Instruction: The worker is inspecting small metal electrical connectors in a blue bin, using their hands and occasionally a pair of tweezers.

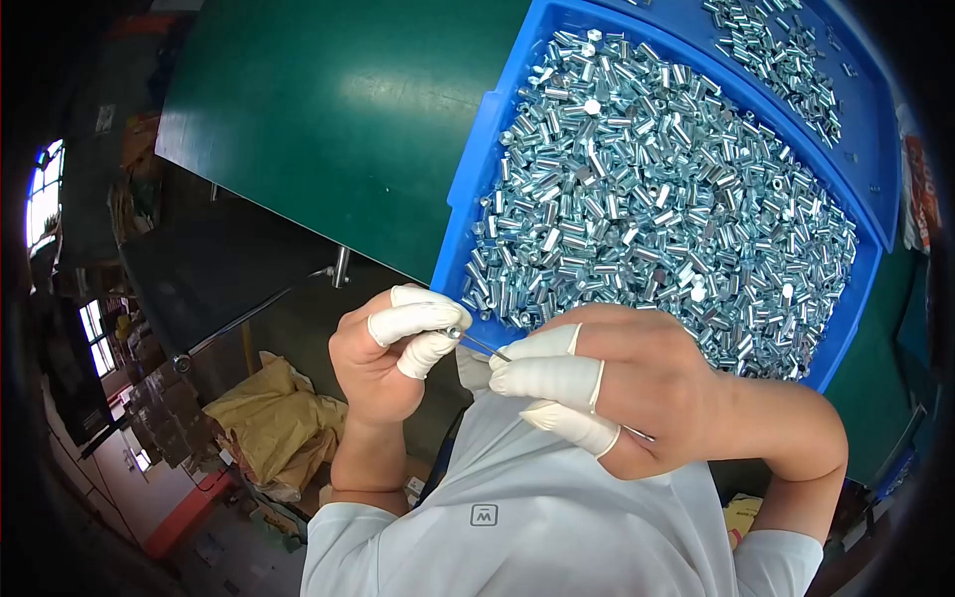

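Observation:
My left hand (383,358), in white finger cots, pinches a small shiny metal sleeve (454,332) between thumb and forefinger, its round end facing right. From the right comes my right hand (637,383), also wearing finger cots and closed around a thin metal rod (484,345). The rod's tip reaches the sleeve's end; whether it is inside the bore I cannot tell. Its rear end sticks out beneath my right palm. Both hands are over the near left corner of a blue tray (464,164), which is heaped with small silvery metal sleeves (647,199).
Another blue tray (863,149) at the far right holds a looser scatter of similar pieces. The trays stand on a green tabletop (328,109). Down to the left are a dark surface with a metal leg (341,267) and a crumpled yellow-brown sack (279,423).

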A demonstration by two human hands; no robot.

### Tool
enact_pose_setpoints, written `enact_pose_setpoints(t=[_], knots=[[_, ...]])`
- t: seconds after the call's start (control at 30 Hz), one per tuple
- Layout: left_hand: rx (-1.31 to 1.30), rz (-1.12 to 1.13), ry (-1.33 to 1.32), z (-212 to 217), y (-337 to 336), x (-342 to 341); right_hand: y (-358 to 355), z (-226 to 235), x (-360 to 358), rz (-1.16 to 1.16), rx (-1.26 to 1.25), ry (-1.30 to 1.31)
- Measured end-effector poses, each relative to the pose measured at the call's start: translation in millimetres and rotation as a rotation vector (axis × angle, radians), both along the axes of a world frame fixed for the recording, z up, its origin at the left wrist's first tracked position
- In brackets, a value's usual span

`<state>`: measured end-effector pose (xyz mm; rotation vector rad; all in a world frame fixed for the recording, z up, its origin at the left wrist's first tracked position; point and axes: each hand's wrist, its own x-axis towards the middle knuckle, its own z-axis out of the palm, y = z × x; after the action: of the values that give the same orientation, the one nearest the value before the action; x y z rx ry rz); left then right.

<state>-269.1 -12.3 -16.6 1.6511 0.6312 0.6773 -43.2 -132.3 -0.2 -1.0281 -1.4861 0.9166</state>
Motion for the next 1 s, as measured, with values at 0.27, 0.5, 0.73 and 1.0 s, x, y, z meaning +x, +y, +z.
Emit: enact_pose_setpoints(t=[0.27, 0.5, 0.73, 1.0], knots=[[0.044, -0.035, 0.012, -2, 4, 0, 3, 1, 0, 0.042, -0.156, 0.160], [-0.034, -0.048, -0.093, -5, 6, -2, 3, 1, 4, 0.069, -0.340, 0.497], [-0.106, -0.033, -0.124, -6, 6, -2, 3, 5, 11, 0.061, -0.301, 0.410], [-0.068, -0.053, -0.100, -5, 8, -2, 4, 2, 8, 0.071, -0.264, 0.324]])
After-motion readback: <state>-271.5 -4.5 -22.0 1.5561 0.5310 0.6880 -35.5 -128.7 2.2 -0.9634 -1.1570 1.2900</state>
